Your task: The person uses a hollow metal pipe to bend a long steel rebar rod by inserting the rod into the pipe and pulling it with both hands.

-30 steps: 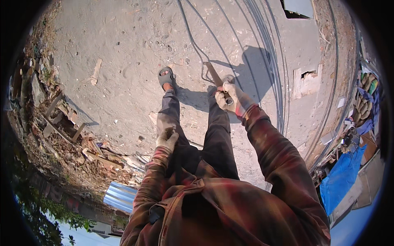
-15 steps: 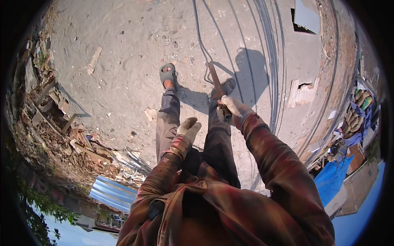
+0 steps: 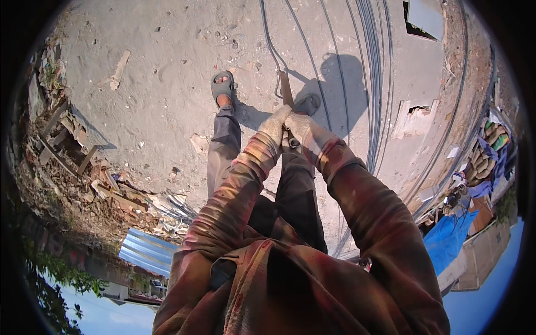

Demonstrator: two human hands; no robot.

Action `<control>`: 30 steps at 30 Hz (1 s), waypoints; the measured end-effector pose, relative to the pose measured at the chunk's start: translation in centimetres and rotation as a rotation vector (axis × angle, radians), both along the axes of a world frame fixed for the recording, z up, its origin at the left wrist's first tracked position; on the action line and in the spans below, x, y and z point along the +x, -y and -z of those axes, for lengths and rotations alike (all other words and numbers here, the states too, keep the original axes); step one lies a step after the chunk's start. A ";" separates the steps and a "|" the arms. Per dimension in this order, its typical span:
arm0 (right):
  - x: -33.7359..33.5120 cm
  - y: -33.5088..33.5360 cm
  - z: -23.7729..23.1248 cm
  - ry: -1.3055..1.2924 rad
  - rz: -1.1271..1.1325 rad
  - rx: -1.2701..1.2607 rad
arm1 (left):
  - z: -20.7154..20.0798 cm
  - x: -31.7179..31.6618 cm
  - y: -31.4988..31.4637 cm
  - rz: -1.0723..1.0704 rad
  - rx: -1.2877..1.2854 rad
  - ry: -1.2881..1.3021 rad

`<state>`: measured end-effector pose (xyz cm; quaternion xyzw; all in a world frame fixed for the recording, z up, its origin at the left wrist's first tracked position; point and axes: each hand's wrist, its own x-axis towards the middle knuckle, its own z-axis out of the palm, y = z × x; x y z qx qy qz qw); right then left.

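Both my hands wear pale work gloves and are closed together around a rusty brown metal pipe point(image 3: 286, 89). My left hand point(image 3: 274, 124) grips it from the left, against my right hand point(image 3: 302, 126) on the other side. Below the gloves the pipe's hollow near end shows. Its far end meets a grey steel rod point(image 3: 268, 42), which bends near the pipe and runs away along the ground. Whether the rod enters the pipe cannot be made out. My fingers' undersides are hidden.
A bundle of long steel rods point(image 3: 373, 67) lies to the right, with single rods beside it. My sandalled feet stand apart on dusty ground. Debris point(image 3: 111, 190) lines the left, near a corrugated metal sheet point(image 3: 147, 251). A blue tarp point(image 3: 451, 237) is at the right.
My left hand has come up and right from its place off the pipe and now grips it beside my right hand. My right hand has moved slightly away and left.
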<state>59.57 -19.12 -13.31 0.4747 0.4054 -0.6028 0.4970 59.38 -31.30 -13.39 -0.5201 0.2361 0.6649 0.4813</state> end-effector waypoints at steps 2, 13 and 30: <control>-3.2 3.3 -2.5 0.146 0.081 0.027 | -0.4 -2.3 3.3 0.006 0.096 0.095; -0.5 8.9 3.6 -0.323 -0.847 0.392 | -4.8 -3.8 6.0 0.176 -0.230 0.185; -3.0 3.8 2.7 0.224 -0.040 0.060 | -2.9 -3.0 2.7 0.047 -0.129 0.072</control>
